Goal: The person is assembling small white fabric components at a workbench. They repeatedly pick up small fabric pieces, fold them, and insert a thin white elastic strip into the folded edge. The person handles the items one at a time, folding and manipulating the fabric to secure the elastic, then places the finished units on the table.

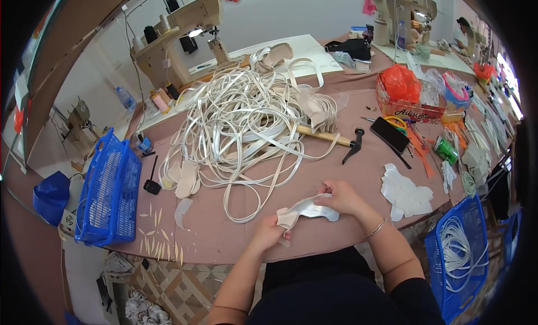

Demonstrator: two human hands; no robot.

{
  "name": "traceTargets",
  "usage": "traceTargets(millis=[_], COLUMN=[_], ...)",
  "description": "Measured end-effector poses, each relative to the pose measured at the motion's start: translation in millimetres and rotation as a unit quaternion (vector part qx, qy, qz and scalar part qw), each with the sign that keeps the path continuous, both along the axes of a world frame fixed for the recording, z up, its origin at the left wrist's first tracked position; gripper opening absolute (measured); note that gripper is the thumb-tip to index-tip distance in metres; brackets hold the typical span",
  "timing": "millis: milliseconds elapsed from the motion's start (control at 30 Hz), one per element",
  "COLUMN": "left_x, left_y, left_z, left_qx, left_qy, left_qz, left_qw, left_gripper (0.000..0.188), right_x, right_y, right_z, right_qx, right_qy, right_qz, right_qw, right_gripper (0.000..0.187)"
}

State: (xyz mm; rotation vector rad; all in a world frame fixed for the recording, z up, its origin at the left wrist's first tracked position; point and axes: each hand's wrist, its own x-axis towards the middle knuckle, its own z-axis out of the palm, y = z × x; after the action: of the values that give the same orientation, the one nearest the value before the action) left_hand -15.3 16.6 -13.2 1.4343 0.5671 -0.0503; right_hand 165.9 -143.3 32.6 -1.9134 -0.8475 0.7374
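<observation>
A beige and silvery-white cut piece, perhaps leather (pixel 307 208), is stretched between my hands above the near edge of the table. My left hand (pixel 269 233) grips its beige end, fingers closed round it. Higher and to the right, my right hand (pixel 342 197) pinches the other end; the silvery side hangs below the fingers. Beyond my hands, a big tangled heap of white and beige straps (pixel 241 128) covers the middle of the table. A wooden-handled hammer (pixel 325 136) lies against its right side. Stacked beige pieces (pixel 188 179) rest at the heap's near left.
Blue baskets (pixel 109 196) stand at the left edge; another blue basket (pixel 457 257) with white straps sits at the lower right. White cut pieces (pixel 406 193), a black phone (pixel 390 134) and a green can (pixel 446 150) lie to the right. A sewing machine (pixel 168 50) stands behind.
</observation>
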Motion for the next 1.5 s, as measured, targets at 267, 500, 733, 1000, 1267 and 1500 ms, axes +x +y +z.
traceTargets(millis=[267,500,733,1000,1267,1500], left_x=[12.3,15.6,11.7,11.5,12.1,9.4], left_y=[-13.0,2.8,0.1,-3.2,-6.8,-3.7], left_z=[17.9,-28.2,-20.4,-11.3,-10.5,-15.2], left_qx=[0.175,0.189,0.058,0.052,0.041,0.085], left_qy=[0.085,-0.1,-0.038,-0.038,-0.04,-0.036], left_qz=[0.042,0.122,0.116,0.118,0.145,0.132], left_qw=[0.98,0.969,0.991,0.991,0.988,0.987], left_gripper=[0.021,0.014,0.021,0.016,0.014,0.016], right_x=[-3.1,-49.1,-72.5,-75.4,-74.4,-75.1], right_y=[3.2,0.3,9.0,11.5,12.8,14.2], right_z=[-23.4,4.2,-8.3,-8.0,-5.4,-9.8], right_qx=[-0.06,0.049,0.055,0.039,0.044,0.04], right_qy=[-0.108,-0.43,-0.439,-0.476,-0.481,-0.495], right_qz=[-0.002,-0.053,0.032,0.051,0.039,0.04], right_qw=[0.992,0.9,0.896,0.877,0.875,0.867], right_gripper=[0.043,0.035,0.019,0.015,0.014,0.01])
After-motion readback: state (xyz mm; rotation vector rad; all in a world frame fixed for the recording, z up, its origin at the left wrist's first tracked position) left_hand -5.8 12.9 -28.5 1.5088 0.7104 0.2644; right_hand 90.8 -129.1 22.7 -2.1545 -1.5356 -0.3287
